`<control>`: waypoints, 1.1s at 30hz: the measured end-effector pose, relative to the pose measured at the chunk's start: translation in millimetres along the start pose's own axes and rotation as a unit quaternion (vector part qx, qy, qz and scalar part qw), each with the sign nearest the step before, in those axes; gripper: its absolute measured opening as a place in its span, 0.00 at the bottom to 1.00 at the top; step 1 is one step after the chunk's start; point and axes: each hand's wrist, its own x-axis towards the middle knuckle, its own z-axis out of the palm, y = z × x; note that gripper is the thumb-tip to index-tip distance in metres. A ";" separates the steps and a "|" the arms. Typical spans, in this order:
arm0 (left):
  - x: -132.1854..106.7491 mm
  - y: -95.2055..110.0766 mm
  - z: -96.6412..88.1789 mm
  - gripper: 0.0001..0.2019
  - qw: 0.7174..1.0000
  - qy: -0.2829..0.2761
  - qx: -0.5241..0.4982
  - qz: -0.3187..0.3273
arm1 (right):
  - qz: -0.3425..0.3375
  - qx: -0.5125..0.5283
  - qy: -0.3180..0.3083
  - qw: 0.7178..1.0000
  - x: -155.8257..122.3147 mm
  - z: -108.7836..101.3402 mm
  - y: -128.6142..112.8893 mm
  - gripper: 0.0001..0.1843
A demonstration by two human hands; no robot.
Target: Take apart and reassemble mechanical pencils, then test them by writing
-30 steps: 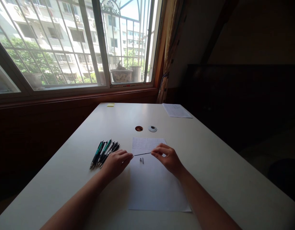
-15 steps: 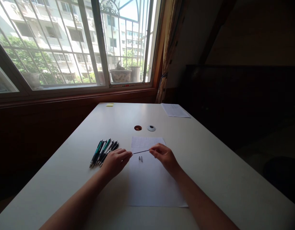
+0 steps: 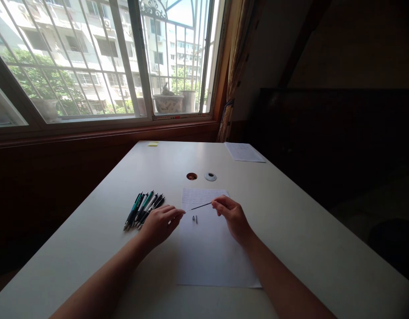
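Note:
My right hand (image 3: 233, 215) pinches the right end of a thin dark pen refill (image 3: 201, 206), which is held just above a white sheet of paper (image 3: 212, 257). The refill slants down to the left, and its free tip stops a short way from my left fingertips. My left hand (image 3: 161, 224) rests on the table at the sheet's left edge with its fingers closed; what they hold is hidden. Two small dark pen parts (image 3: 194, 218) lie on the paper under the refill. Just left of my left hand is a row of several pens (image 3: 143, 210).
On the white table (image 3: 290, 212) beyond the sheet are a round cable hole (image 3: 191, 176) and its loose cap (image 3: 210, 177). Another sheet (image 3: 244, 152) lies at the far right edge and a yellow sticky note (image 3: 153, 143) at the far left. Behind is a barred window.
My right hand has drawn the refill to the right and lifted its end, so the tip now sits apart from my left fingers. The left hand has stayed put.

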 end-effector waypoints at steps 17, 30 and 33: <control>1.0 -0.8 0.1 0.10 1.000 -0.002 -0.016 0.024 | 0.005 -0.015 -0.018 1.000 0.3 -1.3 -0.7 0.12; 2.0 0.0 -1.4 0.11 0.999 0.008 -0.027 0.025 | 0.012 -0.011 -0.026 1.000 1.5 -2.7 -0.4 0.12; 1.5 -0.6 -1.1 0.11 0.999 0.001 -0.028 0.024 | 0.012 -0.007 -0.027 1.000 1.4 -2.8 -1.4 0.12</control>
